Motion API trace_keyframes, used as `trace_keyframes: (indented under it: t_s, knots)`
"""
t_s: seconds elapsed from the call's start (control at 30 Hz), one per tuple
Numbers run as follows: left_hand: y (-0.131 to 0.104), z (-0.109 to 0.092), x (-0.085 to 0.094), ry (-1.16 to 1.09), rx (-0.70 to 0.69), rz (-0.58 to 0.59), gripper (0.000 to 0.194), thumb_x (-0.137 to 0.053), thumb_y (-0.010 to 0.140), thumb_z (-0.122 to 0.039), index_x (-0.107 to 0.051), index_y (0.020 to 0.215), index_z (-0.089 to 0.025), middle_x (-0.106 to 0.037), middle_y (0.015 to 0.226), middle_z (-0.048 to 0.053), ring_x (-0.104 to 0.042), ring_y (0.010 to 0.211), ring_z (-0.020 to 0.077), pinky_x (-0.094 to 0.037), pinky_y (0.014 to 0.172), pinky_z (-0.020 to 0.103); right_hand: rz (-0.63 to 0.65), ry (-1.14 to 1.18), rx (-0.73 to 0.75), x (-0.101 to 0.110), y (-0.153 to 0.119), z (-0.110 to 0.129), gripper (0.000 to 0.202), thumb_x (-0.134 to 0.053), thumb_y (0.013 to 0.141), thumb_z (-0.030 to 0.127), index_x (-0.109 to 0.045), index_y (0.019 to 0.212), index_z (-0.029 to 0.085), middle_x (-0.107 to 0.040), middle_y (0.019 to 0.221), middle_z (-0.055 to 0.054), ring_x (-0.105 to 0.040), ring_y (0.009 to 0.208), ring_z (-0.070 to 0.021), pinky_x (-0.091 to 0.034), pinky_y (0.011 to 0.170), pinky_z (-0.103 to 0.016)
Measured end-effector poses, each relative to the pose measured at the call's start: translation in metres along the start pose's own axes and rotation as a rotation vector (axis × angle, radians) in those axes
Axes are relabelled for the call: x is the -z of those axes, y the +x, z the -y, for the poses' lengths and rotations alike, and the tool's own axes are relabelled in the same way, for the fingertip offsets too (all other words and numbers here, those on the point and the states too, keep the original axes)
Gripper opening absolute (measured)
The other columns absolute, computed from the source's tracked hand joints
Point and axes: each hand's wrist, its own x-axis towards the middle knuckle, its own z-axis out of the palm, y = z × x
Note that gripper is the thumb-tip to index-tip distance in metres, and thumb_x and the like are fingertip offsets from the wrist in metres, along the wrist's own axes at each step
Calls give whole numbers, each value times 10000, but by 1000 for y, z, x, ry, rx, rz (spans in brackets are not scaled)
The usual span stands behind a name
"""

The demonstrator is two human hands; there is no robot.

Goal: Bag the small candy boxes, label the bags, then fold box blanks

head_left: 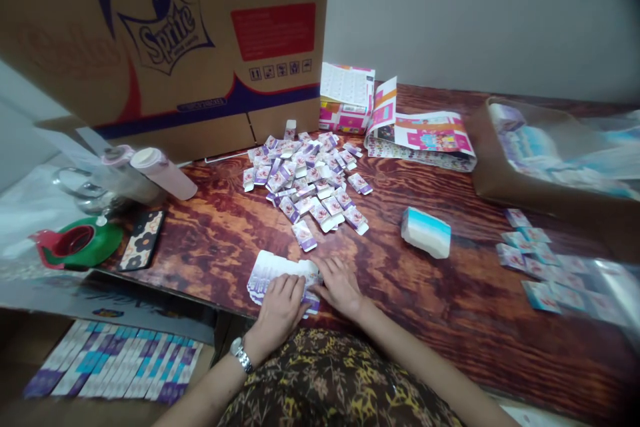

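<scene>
On the near edge of the table lies a fanned stack of flat white-and-purple cartons [265, 273]. My left hand [281, 303] is over the stack's right part, its fingers close together and bent down, the thumb pointing right. Beside it my right hand [343, 285] has its thumb and fingers closed at the right end. Between the two hands a small printed carton [313, 303] shows in part, gripped by both; the fingers hide most of it. Just beyond the hands is a heap of folded small cartons [305, 177], with one carton [305, 235] lying nearest.
A large cardboard box [175, 100] stands at the back left. Bottles [164, 173], a tape dispenser [77, 242] and a phone [143, 240] are on the left. To the right are a blue-white bundle [426, 232], scattered packs [545, 257] and a brown box [530, 187]. A lower box holds carton rows [117, 360].
</scene>
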Motion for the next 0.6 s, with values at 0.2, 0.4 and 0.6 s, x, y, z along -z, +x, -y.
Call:
trace_keyframes:
  t_s: [0.2,0.4,0.6]
  knots:
    - [4,-6,6,34,42,21,491,-465,862,-381,-417,1266,-107,-564,1042,137,-496,994,276,-418,840,422,-106,343,-66,4,7,-8,266,-517,829,185,-550,1093,196,-596,872,-47,-541,855,-203,-436,790,-334]
    - [12,-17,7,-20,112,-81,723,-532,806,-465,-276,1356,-71,-534,1103,172,-498,994,303,-422,843,447,-109,895,-156,4,5,-2,238,-520,842,275,-558,1066,207,-585,822,-2,-557,742,-144,-472,682,-264]
    - [14,-10,-5,-235,125,-159,637,-501,847,-314,-199,1371,-114,-552,1058,152,-549,972,250,-482,785,366,-121,1044,-202,12,4,10,208,-536,842,296,-580,1023,203,-602,833,-10,-571,732,-142,-469,660,-254]
